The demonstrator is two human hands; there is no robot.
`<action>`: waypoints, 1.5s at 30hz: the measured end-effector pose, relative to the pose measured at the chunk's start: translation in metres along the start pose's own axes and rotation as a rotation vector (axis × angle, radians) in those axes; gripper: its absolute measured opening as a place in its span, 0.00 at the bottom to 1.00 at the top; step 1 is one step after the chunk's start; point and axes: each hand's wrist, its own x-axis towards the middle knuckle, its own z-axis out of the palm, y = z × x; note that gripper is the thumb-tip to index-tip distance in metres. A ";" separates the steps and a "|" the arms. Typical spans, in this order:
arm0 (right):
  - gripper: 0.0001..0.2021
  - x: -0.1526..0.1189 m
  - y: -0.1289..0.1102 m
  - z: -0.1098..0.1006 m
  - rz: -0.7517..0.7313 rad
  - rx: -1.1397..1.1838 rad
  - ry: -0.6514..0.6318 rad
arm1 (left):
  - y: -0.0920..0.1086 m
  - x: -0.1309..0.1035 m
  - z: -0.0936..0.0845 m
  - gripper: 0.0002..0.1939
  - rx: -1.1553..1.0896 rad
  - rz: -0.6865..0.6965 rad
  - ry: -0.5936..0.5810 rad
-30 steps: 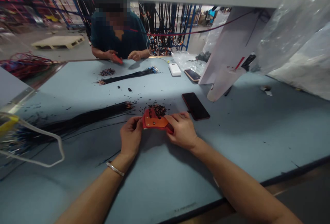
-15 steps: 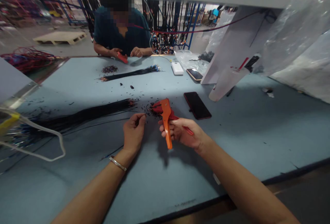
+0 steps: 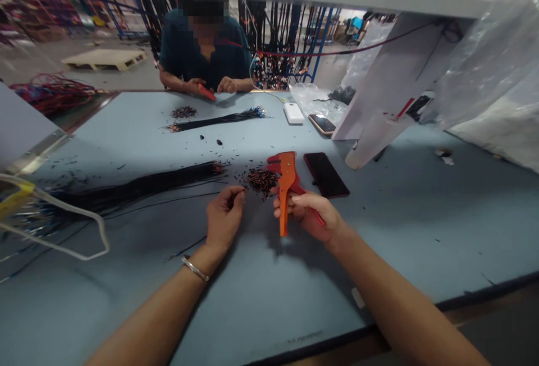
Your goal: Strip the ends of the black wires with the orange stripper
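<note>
With my left hand pinching a thin wire near its tip and my right hand gripping the orange-and-red wire stripper beside the clippings, I'd best keep that tip straight.

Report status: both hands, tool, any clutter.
Right hand gripping orange-and-red tool, handles spread. Left hand pinching thin wire. Clippings pile beside tool head; black phone just beyond right hand.

Dim light, soft shadows beneath both hands
</note>
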 end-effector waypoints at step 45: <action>0.13 -0.013 -0.012 0.010 -0.030 -0.118 -0.082 | -0.013 0.007 -0.008 0.10 0.037 0.134 -0.019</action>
